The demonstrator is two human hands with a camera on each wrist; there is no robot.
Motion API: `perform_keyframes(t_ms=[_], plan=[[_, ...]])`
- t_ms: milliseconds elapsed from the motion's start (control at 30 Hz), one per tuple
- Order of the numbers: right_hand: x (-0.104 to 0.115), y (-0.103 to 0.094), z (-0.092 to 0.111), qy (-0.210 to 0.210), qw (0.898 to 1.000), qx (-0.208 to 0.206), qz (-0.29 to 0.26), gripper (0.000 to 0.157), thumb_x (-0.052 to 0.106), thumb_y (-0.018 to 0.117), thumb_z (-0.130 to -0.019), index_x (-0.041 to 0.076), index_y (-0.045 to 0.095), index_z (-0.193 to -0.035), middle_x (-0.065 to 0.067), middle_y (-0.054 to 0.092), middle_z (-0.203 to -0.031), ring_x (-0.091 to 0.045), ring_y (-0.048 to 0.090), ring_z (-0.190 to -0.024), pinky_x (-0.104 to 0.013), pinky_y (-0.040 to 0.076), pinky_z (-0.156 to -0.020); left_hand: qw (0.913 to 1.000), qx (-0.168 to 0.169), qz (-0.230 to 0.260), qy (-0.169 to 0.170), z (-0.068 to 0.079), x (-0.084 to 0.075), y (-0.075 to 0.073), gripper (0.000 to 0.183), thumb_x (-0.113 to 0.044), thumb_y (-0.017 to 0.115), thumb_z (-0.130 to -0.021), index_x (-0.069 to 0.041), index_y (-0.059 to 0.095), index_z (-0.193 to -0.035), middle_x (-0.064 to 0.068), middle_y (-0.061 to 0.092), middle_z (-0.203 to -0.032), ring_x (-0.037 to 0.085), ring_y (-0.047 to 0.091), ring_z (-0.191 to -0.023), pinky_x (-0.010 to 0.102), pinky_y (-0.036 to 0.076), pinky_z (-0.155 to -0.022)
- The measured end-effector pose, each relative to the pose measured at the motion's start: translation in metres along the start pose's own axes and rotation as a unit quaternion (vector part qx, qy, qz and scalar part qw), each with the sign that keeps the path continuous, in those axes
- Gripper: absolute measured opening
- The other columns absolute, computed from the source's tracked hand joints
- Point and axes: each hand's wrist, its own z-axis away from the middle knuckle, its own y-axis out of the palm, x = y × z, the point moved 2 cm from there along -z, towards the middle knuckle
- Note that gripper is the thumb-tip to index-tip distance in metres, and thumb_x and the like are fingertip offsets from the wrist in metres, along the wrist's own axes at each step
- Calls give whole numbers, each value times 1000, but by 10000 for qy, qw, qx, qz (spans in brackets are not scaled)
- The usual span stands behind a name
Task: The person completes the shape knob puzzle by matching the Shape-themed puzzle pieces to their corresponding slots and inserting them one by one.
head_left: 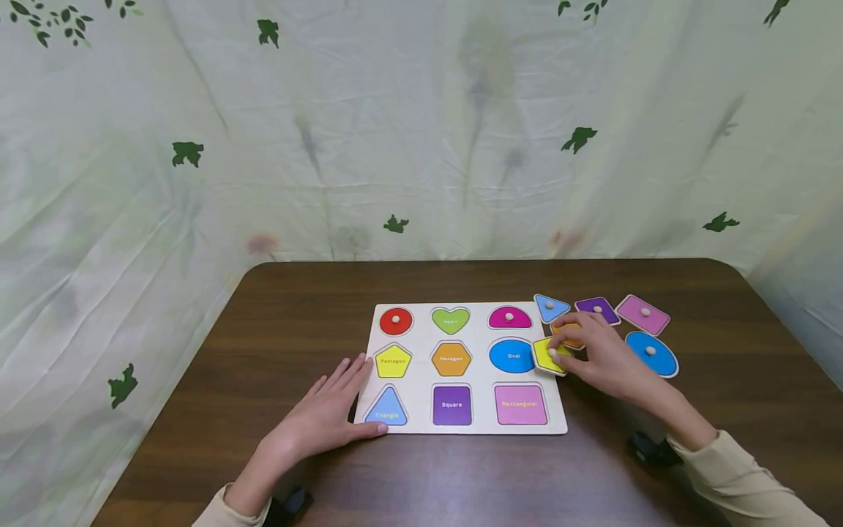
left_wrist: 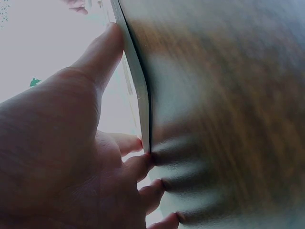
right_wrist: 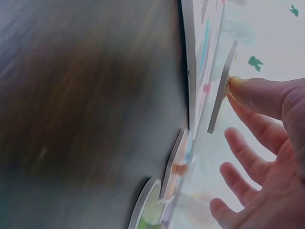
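A white shape-puzzle board (head_left: 419, 395) lies on the table with printed, coloured shapes. My left hand (head_left: 331, 408) rests at its left edge, fingers spread, with the thumb on the lower left corner. At the board's right edge, my right hand (head_left: 602, 359) pinches a yellow puzzle piece (head_left: 544, 356) between thumb and finger. In the right wrist view that piece (right_wrist: 222, 90) is tilted on edge, raised clear of the board. An orange piece (head_left: 568, 335) is partly hidden under the right hand. A red circle (head_left: 387, 322) and a magenta half-circle (head_left: 499, 319), both knobbed, sit in the board.
Right of the board lie more knobbed pieces: a blue triangle (head_left: 545, 302), a purple square (head_left: 588, 305), a pink rectangle (head_left: 635, 306) and a blue oval (head_left: 661, 362). The brown table (head_left: 303, 293) ends at a patterned cloth (head_left: 435, 146) behind.
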Motion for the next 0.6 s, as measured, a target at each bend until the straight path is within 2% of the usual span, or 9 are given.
perform_keyframes(t_ms=[267,600], plan=[[8,7,-8,-135,9999,1,-13,15,13,81,-81,20,72,-92,-12,58,-123,-35,43,-121,-56,50,-89,10000,-37,23,63,1,-1,-1,109,-70,67,-77,-12,23,-158,7,20,-163,32,14,-148,60,17,-114],[20,15,-18,-308,9994,-87,-148,16,11,81,-80,20,72,-90,-11,60,-121,-36,42,-125,-60,41,-97,10000,-33,62,18,1,-2,-2,109,-69,69,-76,-12,23,-158,8,20,-162,33,14,-148,60,17,-114]])
